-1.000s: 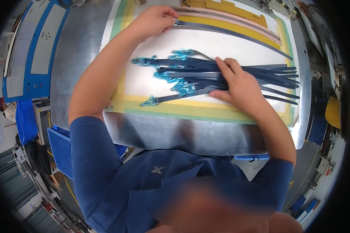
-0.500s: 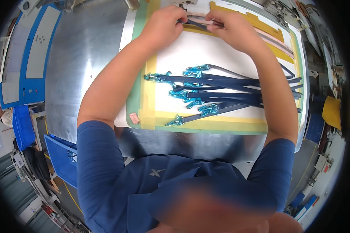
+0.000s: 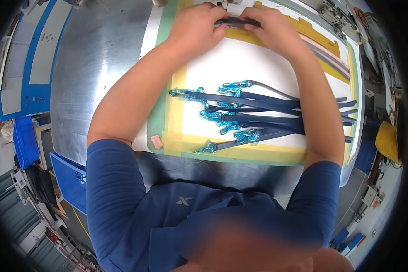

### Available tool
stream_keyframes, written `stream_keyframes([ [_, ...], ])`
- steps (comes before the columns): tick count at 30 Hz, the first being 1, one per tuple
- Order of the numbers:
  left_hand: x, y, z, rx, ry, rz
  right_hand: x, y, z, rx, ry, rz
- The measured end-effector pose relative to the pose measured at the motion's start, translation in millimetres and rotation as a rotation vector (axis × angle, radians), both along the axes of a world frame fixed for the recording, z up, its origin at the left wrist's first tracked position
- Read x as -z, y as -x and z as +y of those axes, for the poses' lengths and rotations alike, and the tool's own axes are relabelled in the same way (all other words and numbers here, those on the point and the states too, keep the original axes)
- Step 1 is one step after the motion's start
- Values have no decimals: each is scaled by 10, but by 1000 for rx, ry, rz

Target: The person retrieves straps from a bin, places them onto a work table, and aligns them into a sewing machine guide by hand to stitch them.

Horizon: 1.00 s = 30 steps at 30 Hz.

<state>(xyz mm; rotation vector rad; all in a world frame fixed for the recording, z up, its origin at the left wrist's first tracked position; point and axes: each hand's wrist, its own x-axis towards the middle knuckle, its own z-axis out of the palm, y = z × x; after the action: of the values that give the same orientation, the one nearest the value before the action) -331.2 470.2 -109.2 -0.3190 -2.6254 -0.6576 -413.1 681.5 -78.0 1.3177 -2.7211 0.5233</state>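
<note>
At the far side of the white board, my left hand [image 3: 199, 27] and my right hand [image 3: 269, 25] are closed on a dark strap [image 3: 237, 21] stretched between them. The strap lies over the yellow jig [image 3: 247, 36], and its ends are hidden by my fingers. Nearer to me, several navy straps [image 3: 267, 119] lie in a loose bundle on the board. Metal clasps wrapped in blue film [image 3: 211, 115] sit at their left ends. My right forearm passes over the bundle and covers part of it.
Yellow and green tape edges the white board [image 3: 204, 68]. A small pink block [image 3: 156, 141] rests at its front left corner. Bare metal table [image 3: 90, 68] extends to the left, with a blue bin [image 3: 68, 181] below. Machine parts [image 3: 333, 16] stand at the back right.
Both hands have shifted slightly at the jig, and the strap between them now lies straighter and flatter. The whole view has moved a little; the bundle of straps stays put on the board.
</note>
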Motion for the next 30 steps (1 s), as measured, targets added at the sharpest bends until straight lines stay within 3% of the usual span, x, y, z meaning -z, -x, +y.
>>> stream_keyframes([
  [13, 145, 164, -81, 53, 72, 47, 83, 26, 24, -34, 68, 101],
  [22, 140, 142, -39, 75, 165, 79, 50, -28, 40, -4, 15, 43],
  [30, 103, 132, 10, 69, 248, 7, -5, -79, 12, -23, -117, 184],
])
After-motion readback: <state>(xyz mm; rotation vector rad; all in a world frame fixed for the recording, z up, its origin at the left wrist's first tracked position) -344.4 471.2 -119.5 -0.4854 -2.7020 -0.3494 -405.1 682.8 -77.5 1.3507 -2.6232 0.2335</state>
